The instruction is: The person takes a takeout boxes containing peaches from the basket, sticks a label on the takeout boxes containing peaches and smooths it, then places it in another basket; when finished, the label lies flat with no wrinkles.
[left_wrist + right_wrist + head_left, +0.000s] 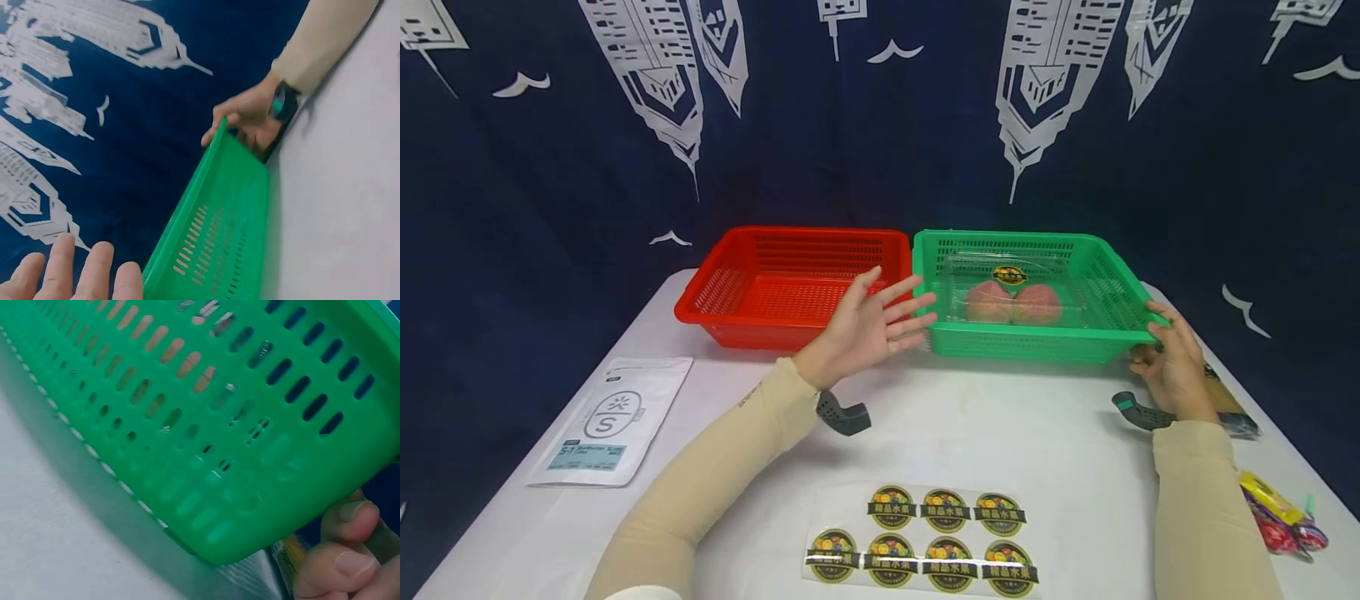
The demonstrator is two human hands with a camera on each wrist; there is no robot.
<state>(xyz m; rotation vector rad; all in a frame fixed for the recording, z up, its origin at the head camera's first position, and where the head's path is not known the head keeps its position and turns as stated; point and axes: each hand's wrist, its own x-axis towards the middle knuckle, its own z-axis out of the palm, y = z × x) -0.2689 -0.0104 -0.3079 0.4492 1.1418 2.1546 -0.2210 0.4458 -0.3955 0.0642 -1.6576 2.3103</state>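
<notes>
Clear box of peaches (pixel 1013 302) already in green basket (pixel 1037 342) at desk's back edge, gripped at its corner by right hand (pixel 1172 367); left hand (pixel 868 327) flat, empty; red basket (pixel 790 287) still bare.

A green rectangular plastic basket (pixel 1105 287) with slotted walls sits flat on the white surface, its left side right against a red basket of the same shape. Its rim flares outward, and rows of narrow slots run along each wall. Inside it lies a clear plastic clamshell box (pixel 1011 287), closed, with a round dark-and-yellow sticker (pixel 1009 275) on its lid. Two pinkish round fruits (pixel 1013 303) rest side by side in the box, touching each other, near the basket's middle.
</notes>
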